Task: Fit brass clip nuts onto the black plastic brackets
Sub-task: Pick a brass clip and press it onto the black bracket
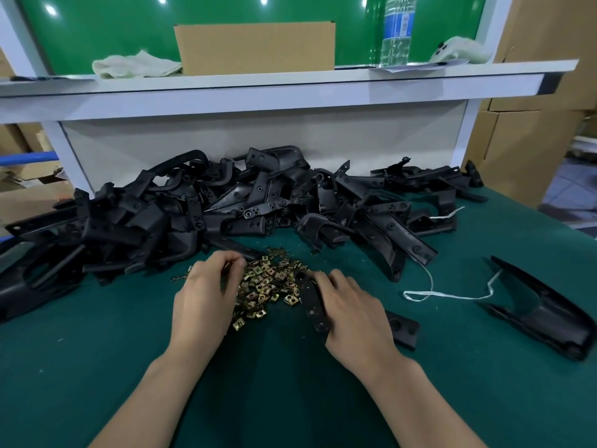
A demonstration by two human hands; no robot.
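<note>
A heap of small brass clip nuts (pixel 263 287) lies on the green mat in front of me. My left hand (pixel 206 297) is at the heap's left edge, its fingertips curled and pinching a brass clip nut (pixel 230 264). My right hand (pixel 350 310) grips a flat black plastic bracket (pixel 310 297) that lies on the mat at the heap's right side; part of this bracket runs under the hand and shows again at its right. A big pile of black plastic brackets (pixel 226 208) fills the back of the mat.
A single black bracket (pixel 546 313) lies at the right, with a white string (pixel 452 295) beside it. A white shelf (pixel 290 82) above carries a cardboard box (pixel 255 48), cloths and a water bottle (pixel 397 30). Cardboard boxes (pixel 533 92) stand to the right.
</note>
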